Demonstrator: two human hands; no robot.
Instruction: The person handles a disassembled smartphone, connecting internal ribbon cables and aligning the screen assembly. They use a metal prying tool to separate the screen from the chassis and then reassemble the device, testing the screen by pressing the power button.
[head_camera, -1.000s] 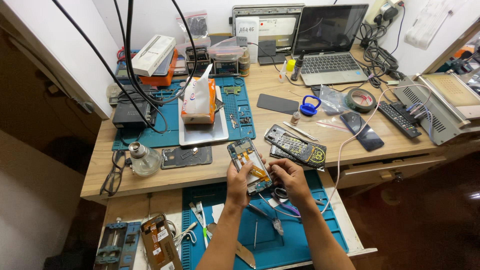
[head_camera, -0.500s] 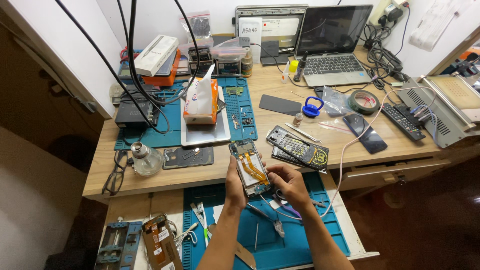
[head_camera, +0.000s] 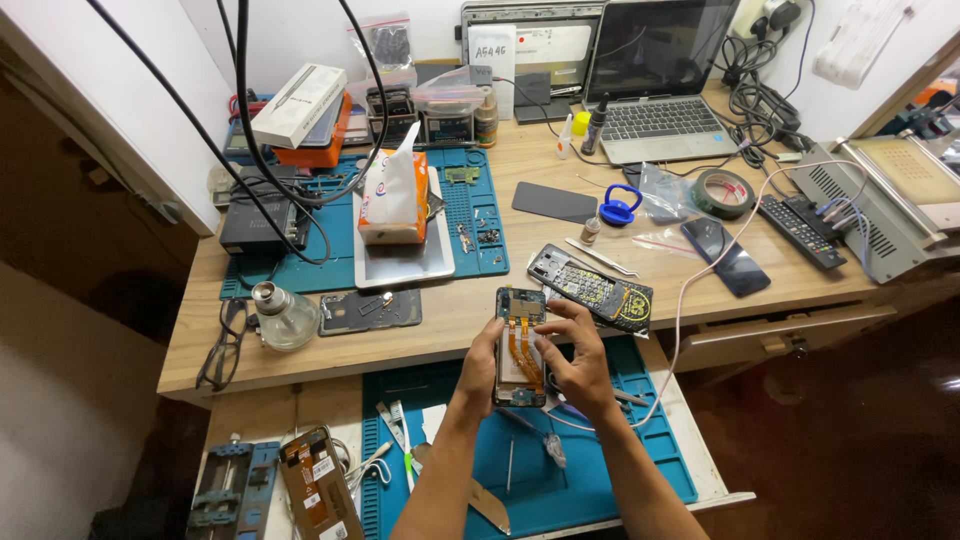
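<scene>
An opened smartphone (head_camera: 520, 345) with its back cover off shows orange flex cables and a circuit board. My left hand (head_camera: 480, 365) grips its left edge. My right hand (head_camera: 575, 355) holds the right edge, with fingertips resting on the upper part of the phone's inside. I hold the phone upright over the blue work mat (head_camera: 600, 460) on the pull-out shelf, just in front of the wooden desk's edge.
A phone frame and a patterned back cover (head_camera: 600, 288) lie just behind my hands. Tools and tweezers (head_camera: 400, 440) lie on the shelf mat. Another opened phone (head_camera: 315, 485) and a metal clamp (head_camera: 235, 490) sit at lower left. A tissue pack (head_camera: 392, 200), laptop (head_camera: 650, 90), tape roll (head_camera: 723, 193), remote (head_camera: 800, 230) crowd the desk.
The phone has turned from tilted to upright between my hands, and my right hand's fingers have moved up onto its top part.
</scene>
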